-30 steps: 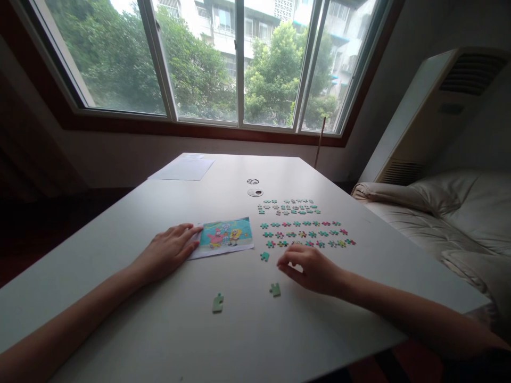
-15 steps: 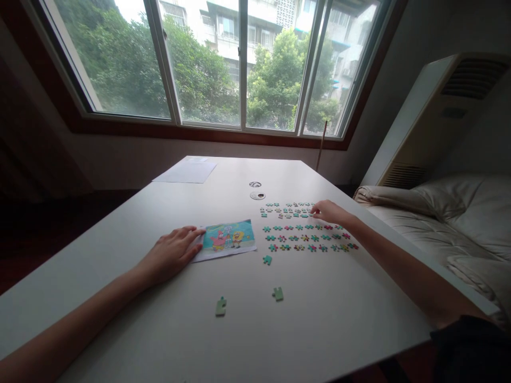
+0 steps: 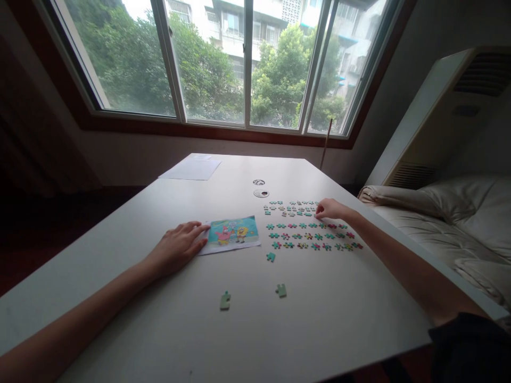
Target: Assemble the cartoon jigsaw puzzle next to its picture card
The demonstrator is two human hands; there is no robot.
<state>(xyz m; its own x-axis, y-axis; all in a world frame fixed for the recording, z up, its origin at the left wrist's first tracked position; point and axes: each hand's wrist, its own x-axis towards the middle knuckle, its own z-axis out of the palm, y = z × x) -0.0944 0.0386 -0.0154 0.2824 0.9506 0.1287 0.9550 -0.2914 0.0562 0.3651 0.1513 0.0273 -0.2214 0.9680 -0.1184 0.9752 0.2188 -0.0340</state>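
Note:
My left hand (image 3: 180, 246) lies flat and open on the white table (image 3: 327, 319), its fingertips on the left edge of a cartoon picture card (image 3: 231, 234). My right hand (image 3: 330, 208) reaches out to the right end of the far row of small puzzle pieces (image 3: 293, 208), fingers curled and pinched at a piece there; what they grip is too small to make out. Two nearer rows of coloured pieces (image 3: 311, 236) lie below it. Three loose green pieces sit closer to me (image 3: 225, 301), (image 3: 281, 290), (image 3: 271, 257).
A sheet of paper (image 3: 190, 168) lies at the table's far left. Two round cable-hole caps (image 3: 261, 193) sit mid-table. A wide window runs along the back wall. A bed with a pale quilt (image 3: 447, 213) stands to the right, an air-conditioner unit behind it.
My right hand moved from near the loose green pieces out to the far row of pieces and has drawn in slightly there. My left hand stayed on the card.

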